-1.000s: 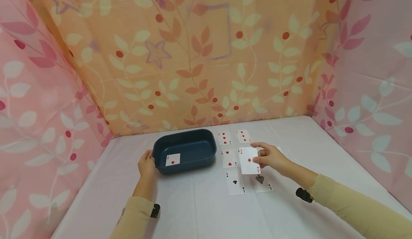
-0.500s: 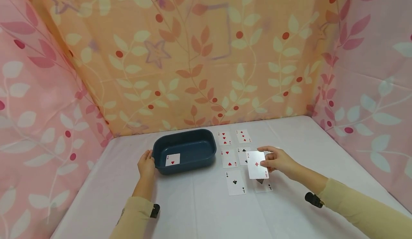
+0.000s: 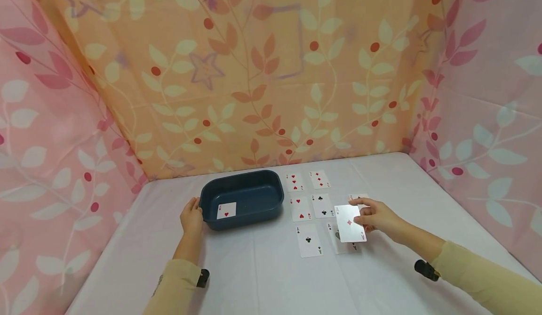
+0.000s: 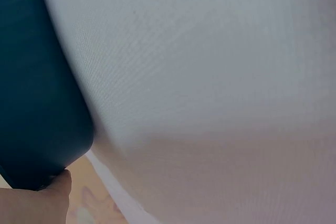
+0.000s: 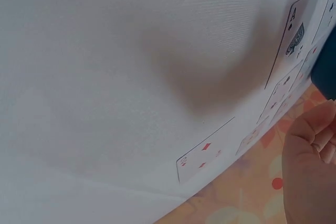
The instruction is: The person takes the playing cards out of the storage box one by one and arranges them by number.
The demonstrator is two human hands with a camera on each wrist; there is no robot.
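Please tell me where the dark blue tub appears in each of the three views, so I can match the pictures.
Head: the dark blue tub sits left of centre, the left hand at its left end.
Left wrist: the tub fills the left edge, a finger touching its corner.
Right wrist: a dark blue sliver at the right edge, likely the tub.
Shared landmark: the white tablecloth.

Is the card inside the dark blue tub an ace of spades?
No: the card lying in the dark blue tub shows a single red heart in the head view, not a black spade.
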